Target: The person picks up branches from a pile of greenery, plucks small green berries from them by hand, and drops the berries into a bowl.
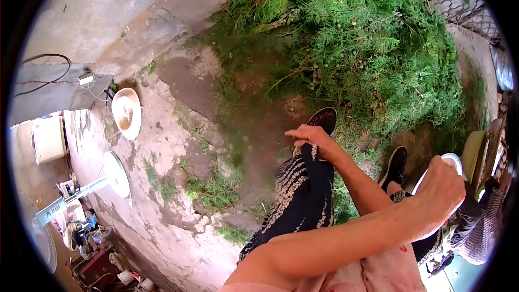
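My arms are crossed. My left hand (440, 186) reaches over to the right side, closed in a fist above a white basin (455, 163); whatever it may hold is hidden. My right hand (312, 136) is over the knee of my dark patterned trousers (303, 189), with one finger stretched out to the left and others partly curled. No object shows in it. Behind and to the right of it lies a big heap of green conifer branches (378, 59). Two dark shoes (324, 119) stand on the ground at the heap's near edge.
A straw hat (126, 113) and a pale fan (115, 174) are at the left, by a concrete wall (146, 11). Loose green sprigs (216, 189) lie on the worn ground. Household items (92, 235) crowd the lower left. A wire mesh (465, 5) is at the upper right.
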`<state>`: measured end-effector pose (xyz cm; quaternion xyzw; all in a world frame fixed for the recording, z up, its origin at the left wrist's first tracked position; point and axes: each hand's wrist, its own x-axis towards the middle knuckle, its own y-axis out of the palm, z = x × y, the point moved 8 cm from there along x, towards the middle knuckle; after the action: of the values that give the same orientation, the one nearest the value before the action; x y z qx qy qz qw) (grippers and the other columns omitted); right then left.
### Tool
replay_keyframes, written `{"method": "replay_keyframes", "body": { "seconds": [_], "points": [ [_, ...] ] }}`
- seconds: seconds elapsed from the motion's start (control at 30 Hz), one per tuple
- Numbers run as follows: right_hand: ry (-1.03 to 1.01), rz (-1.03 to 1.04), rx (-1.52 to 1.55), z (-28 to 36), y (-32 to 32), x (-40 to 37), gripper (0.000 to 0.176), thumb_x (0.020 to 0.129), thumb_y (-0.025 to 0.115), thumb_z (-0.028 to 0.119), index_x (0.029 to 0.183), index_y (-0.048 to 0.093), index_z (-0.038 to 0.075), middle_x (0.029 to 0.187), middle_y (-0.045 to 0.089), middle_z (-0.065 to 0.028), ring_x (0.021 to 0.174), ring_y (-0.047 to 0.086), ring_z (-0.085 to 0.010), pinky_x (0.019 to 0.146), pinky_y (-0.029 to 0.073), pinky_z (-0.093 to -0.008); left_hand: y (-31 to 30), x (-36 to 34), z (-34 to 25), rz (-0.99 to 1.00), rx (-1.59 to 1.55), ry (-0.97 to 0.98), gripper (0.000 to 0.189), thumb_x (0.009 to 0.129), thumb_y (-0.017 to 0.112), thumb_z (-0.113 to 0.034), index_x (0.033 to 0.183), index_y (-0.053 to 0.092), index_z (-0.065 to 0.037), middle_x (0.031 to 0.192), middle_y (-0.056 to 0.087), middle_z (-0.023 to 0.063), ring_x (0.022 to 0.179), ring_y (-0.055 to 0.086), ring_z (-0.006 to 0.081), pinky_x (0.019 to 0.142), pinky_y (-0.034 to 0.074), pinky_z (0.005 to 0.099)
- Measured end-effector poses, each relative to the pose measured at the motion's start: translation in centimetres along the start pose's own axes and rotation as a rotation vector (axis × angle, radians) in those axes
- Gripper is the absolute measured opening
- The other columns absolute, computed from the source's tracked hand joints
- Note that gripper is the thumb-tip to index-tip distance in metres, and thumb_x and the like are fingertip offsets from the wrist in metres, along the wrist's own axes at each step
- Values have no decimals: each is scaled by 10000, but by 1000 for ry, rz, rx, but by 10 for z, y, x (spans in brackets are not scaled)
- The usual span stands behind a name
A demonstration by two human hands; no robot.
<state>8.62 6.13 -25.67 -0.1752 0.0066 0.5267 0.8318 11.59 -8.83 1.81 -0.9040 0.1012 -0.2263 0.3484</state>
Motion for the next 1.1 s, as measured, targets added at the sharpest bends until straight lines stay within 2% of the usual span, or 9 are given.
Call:
{"method": "replay_keyframes", "body": {
  "seconds": [0.1,0.2,0.23,0.37,0.47,0.7,0.8,1.03,1.1],
  "points": [
    [79,-52,-137,-39,0,13,326,720,628,103,1042,614,55,882,579,-130,838,576,-313,743,469,-369,11,-11,-4,173,-6,-42,187,708,573,-145,828,590,-3,622,468,45,627,492,170,574,318,344],
    [-147,-151,-460,-80,20,16,370,707,628,62,1072,578,28,1015,561,-152,908,559,-333,770,474,-379,21,-31,-10,369,-63,21,185,715,561,-148,835,586,-9,649,494,41,631,502,172,574,326,324],
    [4,-175,-284,-103,25,25,372,697,609,12,1064,553,1,1160,505,-167,969,528,-364,809,476,-388,24,-38,-10,387,-112,17,184,710,563,-142,830,584,-5,656,500,50,630,505,179,570,332,325],
    [247,-8,-371,-121,46,55,261,736,537,12,992,578,-13,1279,425,-174,993,507,-385,831,475,-417,-8,-48,13,278,-180,-70,179,692,570,-122,813,578,9,682,525,87,627,520,207,552,353,328],
    [295,102,-481,-132,59,71,332,679,586,-27,1009,567,6,1349,334,-155,1040,481,-409,848,461,-416,-25,-46,22,236,-208,-135,176,678,576,-107,800,574,20,702,543,114,624,531,227,538,369,331],
    [382,4,-419,-160,66,76,200,684,586,-7,878,628,-31,1267,410,-184,1089,454,-367,865,449,-409,-22,-47,25,258,-123,-166,237,652,565,-133,806,564,46,699,536,137,606,513,245,551,379,341],
    [399,-6,-386,-174,66,73,249,703,592,0,949,613,-34,1180,478,-192,1065,475,-349,857,444,-402,-20,-47,19,253,-35,-122,300,648,544,-182,834,564,53,663,501,117,605,482,231,595,367,349],
    [211,-864,-70,-106,-33,-29,287,745,589,27,1021,554,-46,1100,500,-196,1033,498,-358,857,437,-376,-3,-46,7,259,69,17,287,661,547,-172,851,579,41,708,528,130,702,515,220,626,383,362],
    [262,-1002,-264,-104,-55,-80,298,733,589,10,1023,548,-47,1098,497,-199,1029,495,-363,854,438,-379,8,-42,1,362,28,102,228,694,570,-139,874,572,2,625,504,27,581,516,179,534,346,319]
  ]
}}
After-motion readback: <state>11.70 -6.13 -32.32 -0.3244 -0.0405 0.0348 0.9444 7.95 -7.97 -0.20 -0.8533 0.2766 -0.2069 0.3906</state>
